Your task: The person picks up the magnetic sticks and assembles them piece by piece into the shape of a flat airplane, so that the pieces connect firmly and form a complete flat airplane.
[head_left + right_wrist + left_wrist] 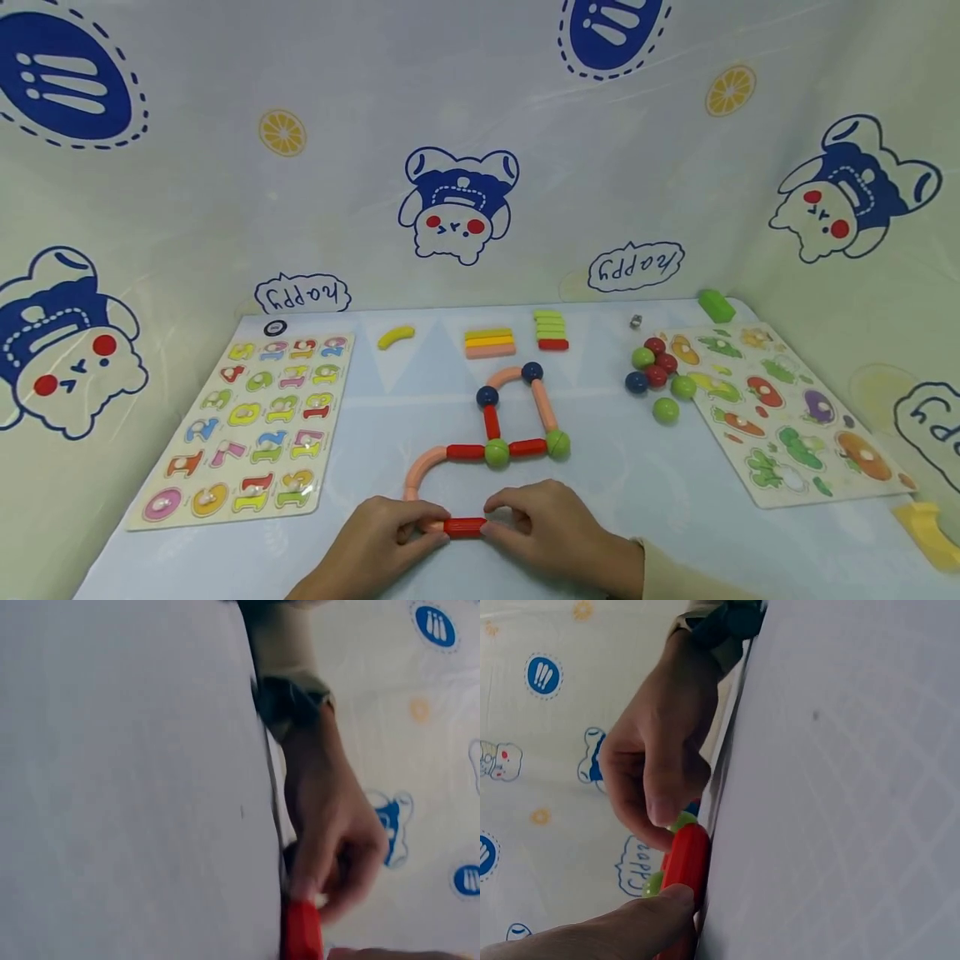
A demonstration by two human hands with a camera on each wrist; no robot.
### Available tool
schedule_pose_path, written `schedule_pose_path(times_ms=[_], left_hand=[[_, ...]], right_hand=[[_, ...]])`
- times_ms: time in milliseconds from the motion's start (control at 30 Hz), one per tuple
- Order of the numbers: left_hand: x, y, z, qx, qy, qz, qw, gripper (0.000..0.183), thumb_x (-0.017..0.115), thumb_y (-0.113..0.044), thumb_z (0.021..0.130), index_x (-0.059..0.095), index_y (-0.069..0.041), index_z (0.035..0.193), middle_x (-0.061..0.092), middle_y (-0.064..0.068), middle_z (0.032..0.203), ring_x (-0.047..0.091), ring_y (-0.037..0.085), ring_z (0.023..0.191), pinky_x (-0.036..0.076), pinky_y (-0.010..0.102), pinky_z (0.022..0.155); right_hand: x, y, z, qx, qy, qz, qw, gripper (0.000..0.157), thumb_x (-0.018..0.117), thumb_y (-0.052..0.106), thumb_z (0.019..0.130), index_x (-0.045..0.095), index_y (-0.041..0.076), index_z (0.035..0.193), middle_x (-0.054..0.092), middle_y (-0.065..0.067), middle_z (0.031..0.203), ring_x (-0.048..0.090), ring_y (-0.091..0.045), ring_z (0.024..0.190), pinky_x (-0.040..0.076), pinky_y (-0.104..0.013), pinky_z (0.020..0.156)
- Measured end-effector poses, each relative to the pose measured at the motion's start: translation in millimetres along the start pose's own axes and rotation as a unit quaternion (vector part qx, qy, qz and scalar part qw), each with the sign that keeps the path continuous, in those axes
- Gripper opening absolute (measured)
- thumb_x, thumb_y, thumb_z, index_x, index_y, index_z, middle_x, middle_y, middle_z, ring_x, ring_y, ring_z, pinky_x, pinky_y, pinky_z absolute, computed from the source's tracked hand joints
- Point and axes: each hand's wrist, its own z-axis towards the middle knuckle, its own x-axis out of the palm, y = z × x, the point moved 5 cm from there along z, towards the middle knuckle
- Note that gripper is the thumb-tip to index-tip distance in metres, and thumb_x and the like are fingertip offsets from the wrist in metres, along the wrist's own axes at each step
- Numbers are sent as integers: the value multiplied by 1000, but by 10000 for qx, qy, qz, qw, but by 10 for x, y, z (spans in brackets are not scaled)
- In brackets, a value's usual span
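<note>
My left hand pinches a red magnetic rod near its left end, where it meets a pink curved rod. At the other end of the red rod, my right hand has thumb and index finger parted, with the thumb close to the tip; contact is unclear. The curved pieces link to a red rod, a green ball and another red rod. Above these stands a loop with a second green ball, navy balls and a straight pink rod.
A number puzzle board lies left and a vegetable puzzle board right. Several loose balls sit beside the latter. Farther back are stacked rods, green rods, a yellow curved rod and a green block.
</note>
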Motion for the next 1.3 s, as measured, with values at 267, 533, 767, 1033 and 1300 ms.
schedule_pose_path(times_ms=[267, 533, 767, 1033, 1300], left_hand=[[14, 8, 5, 37, 9, -5, 10000, 16, 67, -43, 83, 70, -35, 97, 40, -20, 50, 32, -2, 43, 24, 18, 41], [-30, 7, 9, 76, -77, 54, 9999, 16, 69, -42, 82, 70, -35, 96, 40, -22, 50, 31, -2, 43, 24, 17, 41], [10, 22, 12, 16, 95, -86, 9999, 17, 67, -42, 84, 71, -32, 97, 49, -23, 56, 34, -1, 43, 26, 17, 41], [22, 3, 27, 59, 175, -91, 9998, 18, 66, -43, 84, 71, -33, 98, 48, -23, 56, 34, -1, 44, 26, 18, 41], [2, -7, 13, 184, 25, -88, 9998, 18, 64, -45, 85, 70, -34, 98, 44, -22, 53, 30, -3, 43, 24, 17, 41]], right_hand=[[-527, -358, -246, 934, -1289, -421, 9863, 22, 66, 43, 85, 71, 25, 96, 39, 18, 50, 40, 0, 46, 36, -19, 44], [-1085, -816, -622, 1354, -2659, -1599, 9410, 15, 72, 30, 82, 71, 23, 95, 37, 17, 51, 34, -2, 43, 30, -20, 42], [-1407, -1353, -883, 2125, -3292, -1640, 9053, 30, 67, 31, 87, 67, 13, 111, 39, 7, 52, 34, -9, 43, 26, -24, 40], [-1433, -1583, -986, 2498, -3262, -1449, 9001, 39, 65, 36, 87, 64, 10, 117, 39, 5, 50, 35, -12, 43, 25, -25, 40], [-1393, -1641, -947, 2502, -3123, -1378, 9060, 46, 67, 43, 84, 65, 10, 116, 39, 5, 50, 34, -12, 45, 24, -26, 42]])
